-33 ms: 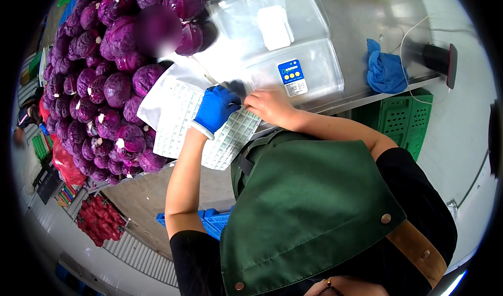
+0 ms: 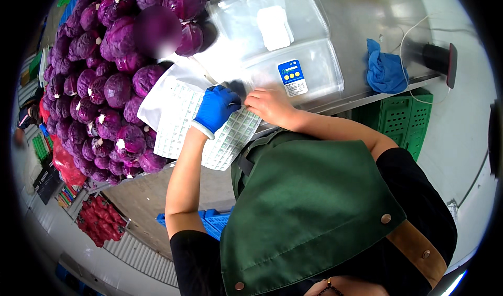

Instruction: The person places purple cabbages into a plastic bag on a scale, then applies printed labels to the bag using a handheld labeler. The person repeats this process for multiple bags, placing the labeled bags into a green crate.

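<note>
Nearest the camera is the person's green apron (image 2: 309,212) over a black top; both forearms reach forward from it to the front edge of the steel table (image 2: 367,29). The left hand (image 2: 216,109), in a blue glove, lies curled on a sheet of small white labels (image 2: 183,123) and pins it down; the right hand (image 2: 270,105), bare, has its fingertips pinched together at the sheet's upper right, just beside the glove, though whether a label is already between them is too small to tell. The step in hand looks like peeling one label off the sheet; the next move would call for a fine lift with the right fingers while the left keeps the sheet flat.

The sheet overhangs the table's near edge, so a firm press is needed to stop it sliding off; just beyond the hands lie clear plastic bags (image 2: 293,44), one bearing a blue sticker (image 2: 291,72), and that is the open room to the right and ahead. To the left the heap of red cabbages (image 2: 105,76) crowds against the sheet, leaving little space there; a blue cloth (image 2: 385,70) rests further right near the table edge, with a green crate (image 2: 403,120) below it.
</note>
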Available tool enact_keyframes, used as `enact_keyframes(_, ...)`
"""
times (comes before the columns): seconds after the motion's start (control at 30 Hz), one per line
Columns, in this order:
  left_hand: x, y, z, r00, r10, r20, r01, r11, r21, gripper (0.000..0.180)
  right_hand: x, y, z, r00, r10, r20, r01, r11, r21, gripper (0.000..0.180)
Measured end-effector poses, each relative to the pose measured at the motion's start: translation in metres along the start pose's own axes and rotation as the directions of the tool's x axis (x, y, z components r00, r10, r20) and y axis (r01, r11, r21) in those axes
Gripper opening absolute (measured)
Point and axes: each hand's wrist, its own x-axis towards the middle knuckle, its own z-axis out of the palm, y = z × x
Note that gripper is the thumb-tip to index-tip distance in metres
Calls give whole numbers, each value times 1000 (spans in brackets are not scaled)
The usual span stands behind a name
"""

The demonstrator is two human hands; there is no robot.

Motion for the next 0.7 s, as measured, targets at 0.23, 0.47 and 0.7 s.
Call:
enact_keyframes(0.23,17,12,6,997,-24,-77,30,996,86,14,1,13,-64,919,394,28,-386,882,272,12)
enact_keyframes(0.47,52,61,41,998,22,-60,-27,996,-86,23,8,50,-107,804,594,35,-595,804,1,17)
enact_keyframes(0.7,65,34,70,997,65,-51,-73,982,-176,24,14,58,-104,836,535,-120,-540,763,-357,21)
